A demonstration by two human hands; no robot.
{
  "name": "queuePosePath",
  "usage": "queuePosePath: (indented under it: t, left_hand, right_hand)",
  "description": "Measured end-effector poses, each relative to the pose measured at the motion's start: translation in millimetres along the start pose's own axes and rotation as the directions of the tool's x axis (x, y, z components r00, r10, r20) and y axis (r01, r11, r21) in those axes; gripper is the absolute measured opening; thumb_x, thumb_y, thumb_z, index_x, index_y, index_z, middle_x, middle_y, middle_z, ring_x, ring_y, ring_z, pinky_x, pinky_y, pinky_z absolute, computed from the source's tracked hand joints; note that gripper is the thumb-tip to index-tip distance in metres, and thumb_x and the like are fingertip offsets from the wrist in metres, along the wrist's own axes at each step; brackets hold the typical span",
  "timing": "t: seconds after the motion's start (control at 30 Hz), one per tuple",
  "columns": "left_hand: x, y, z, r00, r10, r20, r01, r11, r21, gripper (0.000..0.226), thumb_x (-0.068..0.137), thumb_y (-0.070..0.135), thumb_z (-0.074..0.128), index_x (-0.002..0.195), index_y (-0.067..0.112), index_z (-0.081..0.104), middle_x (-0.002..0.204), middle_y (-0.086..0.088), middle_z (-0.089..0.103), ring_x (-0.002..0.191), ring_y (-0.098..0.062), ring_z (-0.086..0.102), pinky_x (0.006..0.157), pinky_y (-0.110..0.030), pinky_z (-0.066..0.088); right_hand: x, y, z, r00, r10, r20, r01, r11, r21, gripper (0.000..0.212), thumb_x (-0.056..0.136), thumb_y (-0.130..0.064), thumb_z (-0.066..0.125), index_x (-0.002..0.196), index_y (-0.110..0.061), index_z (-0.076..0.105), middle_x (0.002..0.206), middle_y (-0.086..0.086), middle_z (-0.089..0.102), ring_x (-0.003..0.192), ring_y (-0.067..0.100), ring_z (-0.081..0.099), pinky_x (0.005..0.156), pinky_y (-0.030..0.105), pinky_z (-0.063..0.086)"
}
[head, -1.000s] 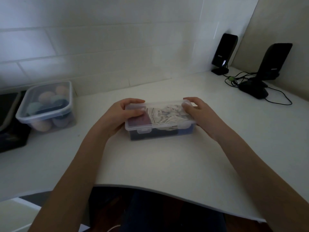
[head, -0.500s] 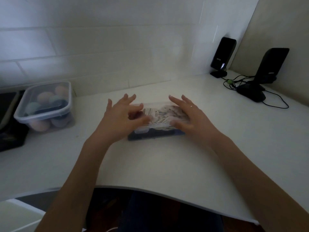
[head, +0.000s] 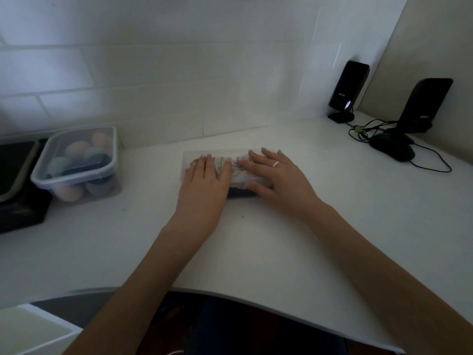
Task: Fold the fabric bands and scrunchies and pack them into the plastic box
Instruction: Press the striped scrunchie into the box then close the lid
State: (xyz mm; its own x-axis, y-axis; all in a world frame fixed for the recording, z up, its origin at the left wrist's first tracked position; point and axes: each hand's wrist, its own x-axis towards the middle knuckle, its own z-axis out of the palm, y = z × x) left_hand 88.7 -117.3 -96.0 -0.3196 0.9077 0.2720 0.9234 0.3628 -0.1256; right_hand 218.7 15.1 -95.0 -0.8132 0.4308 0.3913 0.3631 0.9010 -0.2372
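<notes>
White tiled wall (head: 158, 73), beige side panel (head: 435, 42), white curved desk (head: 256, 252), dim light

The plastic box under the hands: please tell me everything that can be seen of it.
The plastic box is small, clear and rectangular, with its lid on. It lies flat on the white desk. Pale striped fabric and something dark show through it. The left hand and right hand lie flat on the lid.

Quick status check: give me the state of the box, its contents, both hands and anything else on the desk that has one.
plastic box: lid on, flat on desk
fabric bands and scrunchies: inside, seen through lid
left hand: flat, palm down on lid
right hand: flat, fingers spread on lid
second container: lidded, holds rounded pastel items
speakers: upright, cabled
</notes>
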Motion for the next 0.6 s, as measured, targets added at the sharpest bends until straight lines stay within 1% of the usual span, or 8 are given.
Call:
queuePosePath:
  t: [0.07, 0.1, 0.17, 0.23, 0.3, 0.37, 0.47, 0.6]
  left_hand:
    - [7.4, -4.7, 6.6, 0.998, -0.054, -0.036, 0.056, 0.996, 0.062, 0.074, 0.077, 0.018, 0.069, 0.141, 0.004, 0.034, 0.14, -0.033, 0.039, 0.13, -0.047, 0.039, 0.108, -0.056, 0.033]
    - [12.2, -9.9, 10.1, 0.995, -0.079, -0.066, 0.083, 0.994, 0.065, 0.076, 0.073, 0.026, 0.073, 0.138, 0.005, 0.039, 0.138, -0.032, 0.043, 0.127, -0.048, 0.042, 0.104, -0.059, 0.034]
    - [21.3, -22.8, 14.5, 0.991, -0.132, -0.029, 0.132, 0.991, 0.005, 0.077, 0.084, 0.046, 0.058, 0.145, 0.013, 0.025, 0.148, -0.029, 0.029, 0.136, -0.048, 0.027, 0.109, -0.059, 0.018]
    - [31.9, -39.0, 20.1, 0.978, -0.202, -0.05, 0.198, 0.977, -0.074, 0.07, 0.09, 0.054, 0.042, 0.147, 0.021, 0.018, 0.152, -0.025, 0.019, 0.14, -0.045, 0.015, 0.111, -0.058, 0.008]
    - [38.5, -57.1, 24.2, 0.965, -0.248, -0.083, 0.242, 0.967, -0.083, 0.066, 0.09, 0.055, 0.038, 0.146, 0.024, 0.021, 0.151, -0.024, 0.022, 0.139, -0.045, 0.017, 0.111, -0.057, 0.011]
    - [43.1, -73.3, 30.0, 0.955, -0.281, -0.094, 0.274, 0.959, -0.074, 0.064, 0.091, 0.055, 0.036, 0.145, 0.024, 0.024, 0.15, -0.022, 0.025, 0.138, -0.043, 0.02, 0.111, -0.055, 0.014]
    - [52.2, -96.2, 35.8, 0.946, -0.312, -0.09, 0.307, 0.949, -0.066, 0.062, 0.091, 0.054, 0.037, 0.144, 0.024, 0.027, 0.149, -0.021, 0.028, 0.136, -0.042, 0.022, 0.11, -0.052, 0.017]
    - [60.2, -120.4, 42.0, 0.938, -0.336, -0.084, 0.33, 0.941, -0.08, 0.065, 0.088, 0.05, 0.047, 0.143, 0.022, 0.028, 0.146, -0.023, 0.03, 0.133, -0.043, 0.026, 0.11, -0.054, 0.018]
  right_hand:
    - [15.6, -6.9, 10.0, 1.0, 0.016, -0.008, -0.016, 0.999, -0.051, 0.05, 0.091, -0.048, 0.044, 0.139, -0.037, 0.039, 0.149, -0.001, 0.039, 0.141, 0.026, 0.029, 0.116, 0.043, 0.014]
    - [25.1, -10.4, 16.3, 0.999, 0.033, -0.001, -0.033, 0.997, -0.063, 0.048, 0.093, -0.044, 0.043, 0.14, -0.037, 0.037, 0.151, -0.001, 0.037, 0.142, 0.027, 0.027, 0.116, 0.045, 0.013]
    - [46.5, -19.8, 28.9, 0.999, 0.041, 0.012, -0.04, 0.998, -0.048, 0.046, 0.095, -0.038, 0.04, 0.141, -0.034, 0.036, 0.151, 0.004, 0.035, 0.142, 0.033, 0.024, 0.116, 0.05, 0.017]
    - [67.7, -32.8, 38.5, 0.999, 0.029, 0.024, -0.029, 0.999, -0.025, 0.046, 0.097, -0.033, 0.038, 0.143, -0.029, 0.035, 0.152, 0.012, 0.033, 0.142, 0.038, 0.02, 0.118, 0.047, 0.014]
    - [86.0, -44.4, 45.4, 0.999, -0.003, 0.043, 0.005, 0.999, -0.036, 0.046, 0.099, -0.026, 0.037, 0.144, -0.024, 0.031, 0.153, 0.017, 0.029, 0.143, 0.034, 0.018, 0.117, 0.035, 0.002]
    - [101.6, -53.7, 51.4, 0.999, -0.037, 0.032, 0.038, 0.999, -0.027, 0.046, 0.1, -0.024, 0.036, 0.145, -0.02, 0.031, 0.152, 0.02, 0.028, 0.143, 0.03, 0.021, 0.115, 0.03, -0.003]
    - [125.2, -60.6, 66.5, 0.998, -0.061, 0.02, 0.06, 0.998, 0.011, 0.044, 0.099, -0.025, 0.036, 0.142, -0.019, 0.036, 0.149, 0.023, 0.033, 0.141, 0.029, 0.027, 0.116, 0.032, -0.001]
    - [149.1, -68.0, 84.0, 0.996, -0.084, 0.024, 0.083, 0.996, 0.03, 0.045, 0.096, -0.024, 0.035, 0.141, -0.018, 0.039, 0.147, 0.024, 0.036, 0.139, 0.032, 0.03, 0.117, 0.036, 0.005]
